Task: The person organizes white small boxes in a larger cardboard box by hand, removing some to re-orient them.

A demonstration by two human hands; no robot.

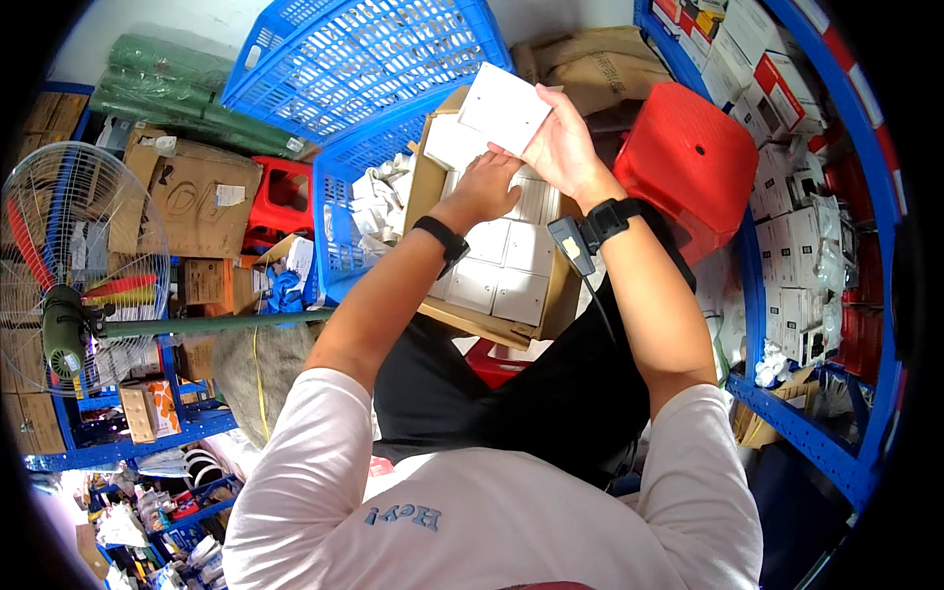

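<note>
A square white plastic plate or box (504, 108) with small holes is gripped by my right hand (564, 144) at its right edge, above the far part of an open cardboard box (557, 295). My left hand (483, 184) is just below it, over the box, its fingertips near the plate's lower edge; whether they touch it I cannot tell. Inside the cardboard box lie several white square boxes (521, 295) in rows, and another white piece (450, 140) lies under the held one at the far left. What is beneath my left hand is hidden.
Left of the cardboard box, a blue plastic crate (335, 265) holds white pipe fittings (380, 195); another blue crate (361, 59) rises behind. A red plastic stool (686, 158) stands right. A caged fan (85, 280) is at far left. Blue shelving (800, 431) with boxes runs along the right.
</note>
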